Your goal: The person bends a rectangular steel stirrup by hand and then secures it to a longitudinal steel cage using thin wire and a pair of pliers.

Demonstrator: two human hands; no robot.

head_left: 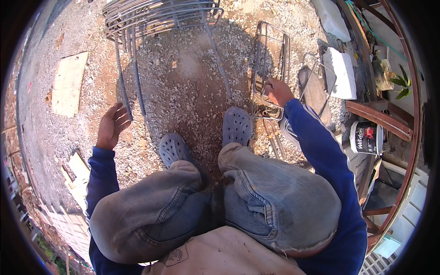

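Item: your left hand (110, 127), at left, palm turned inward, fingers slightly apart and loosely bent. Its fingertips lie just beside the near end of a ribbed rod (123, 85); you cannot tell here whether they touch it.

Item: your right hand (278, 92), at right, fingers curled in and closed on a bar of the rectangular metal frames (286, 50); the exact set of the thumb is hard to tell.

Item: rectangular metal frames, several, narrow, bent from bar; placed right of centre, long sides running from far to near, near ends beyond your right shoe.

Item: bundle of bent bars (160, 19), far, left of centre, closely stacked, with the ribbed rod and other rods reaching from it toward you.

Item: pair of clogs, grey-blue, perforated, on your feet; left clog (175, 149), right clog (237, 126).

Item: gravel ground (183, 87), pale stones over brown earth.

Item: flat board (69, 84), tan, far left of your left hand.

Item: white block (339, 73), right of the frames.

Item: bucket (366, 138), black and white with a red flower, right of your right sleeve (321, 137), which is blue.
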